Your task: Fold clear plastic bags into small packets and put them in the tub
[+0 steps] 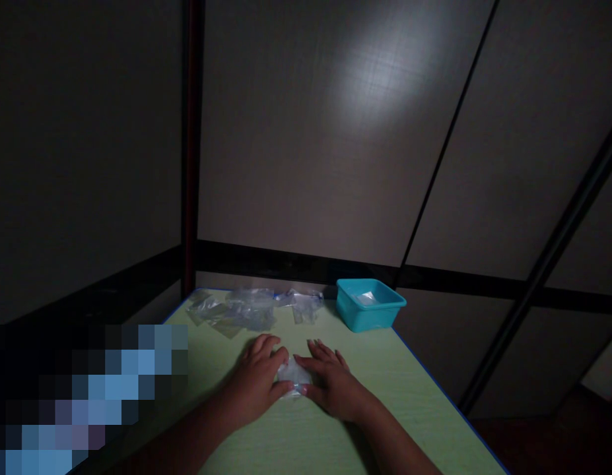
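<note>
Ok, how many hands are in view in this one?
2: the left hand at the left side of the clear plastic piece on the table, and the right hand at its right side. Pixelation at lower left could hide others.

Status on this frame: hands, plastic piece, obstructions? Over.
Left hand and right hand touching small translucent plastic piece; grip unclear. Piece on pale green tabletop. Clear plastic bags and turquoise rectangular plastic tub farther back, not in the way.

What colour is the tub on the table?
The tub is bright turquoise, a greenish blue. It shows best in the head view, the only one here.
</note>
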Demonstrator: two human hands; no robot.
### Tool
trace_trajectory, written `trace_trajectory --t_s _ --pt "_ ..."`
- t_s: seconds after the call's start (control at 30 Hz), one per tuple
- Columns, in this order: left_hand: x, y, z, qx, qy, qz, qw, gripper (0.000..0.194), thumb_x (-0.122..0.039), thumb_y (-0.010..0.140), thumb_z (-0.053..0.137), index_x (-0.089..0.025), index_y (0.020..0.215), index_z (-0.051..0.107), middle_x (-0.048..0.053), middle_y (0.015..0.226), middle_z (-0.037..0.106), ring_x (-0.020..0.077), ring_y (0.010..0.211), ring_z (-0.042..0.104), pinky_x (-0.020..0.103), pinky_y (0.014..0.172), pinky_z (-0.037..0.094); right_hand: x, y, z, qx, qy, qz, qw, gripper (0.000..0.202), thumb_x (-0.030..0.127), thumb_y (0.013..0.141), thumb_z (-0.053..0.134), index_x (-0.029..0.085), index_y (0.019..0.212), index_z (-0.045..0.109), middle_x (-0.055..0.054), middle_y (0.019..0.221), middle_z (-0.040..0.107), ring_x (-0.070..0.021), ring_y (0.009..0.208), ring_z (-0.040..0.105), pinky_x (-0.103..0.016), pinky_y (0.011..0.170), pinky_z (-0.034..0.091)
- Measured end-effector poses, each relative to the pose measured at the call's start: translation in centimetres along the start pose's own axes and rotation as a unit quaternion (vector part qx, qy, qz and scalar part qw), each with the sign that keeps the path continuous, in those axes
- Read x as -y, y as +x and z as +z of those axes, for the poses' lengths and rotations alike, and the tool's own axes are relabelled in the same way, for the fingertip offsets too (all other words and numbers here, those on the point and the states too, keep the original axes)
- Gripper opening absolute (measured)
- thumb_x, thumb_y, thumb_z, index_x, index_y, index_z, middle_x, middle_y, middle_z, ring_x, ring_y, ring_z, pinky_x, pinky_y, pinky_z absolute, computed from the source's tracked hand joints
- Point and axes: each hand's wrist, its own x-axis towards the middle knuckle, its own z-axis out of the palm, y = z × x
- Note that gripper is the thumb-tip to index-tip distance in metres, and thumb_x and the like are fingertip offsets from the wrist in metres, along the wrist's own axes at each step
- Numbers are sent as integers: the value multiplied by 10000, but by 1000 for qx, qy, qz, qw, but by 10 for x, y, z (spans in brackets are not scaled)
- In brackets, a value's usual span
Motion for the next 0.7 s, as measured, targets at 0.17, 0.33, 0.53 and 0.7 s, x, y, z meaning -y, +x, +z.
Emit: trace_trajectory --t_s 0.17,0.33,0.53,0.7 --pt "0 0 0 6 7 -18 1000 277 -392 713 599 -254 947 547 52 1178 454 255 1161 315 387 966 270 1 0 -1 7 0 4 1000 579 531 766 500 375 1301 344 -58 1461 123 -237 1335 28 -516 1018 23" --pt "0 1 -1 15 10 -27 999 310 -417 697 611 -251 952 547 60 1195 449 266 1177 302 392 971 264 3 -1 -2 3 8 2 1000 577 527 764 506 381 1299 345 -55 1460 123 -235 1335 34 -512 1020 23" --pt "-1 1 -1 32 15 -44 998 353 -423 677 633 -257 974 538 56 1199 445 264 1184 300 392 973 255 3 -1 -1 1 8 2 1000 572 525 764 507 384 1296 350 -51 1461 121 -236 1335 35 -510 1021 27" --pt "1 0 0 22 23 -44 999 369 -436 664 643 -244 959 533 65 1177 450 263 1165 316 380 950 273 2 -1 -1 3 5 1 1000 574 512 764 512 379 1298 348 -53 1461 117 -238 1335 31 -511 1020 21"
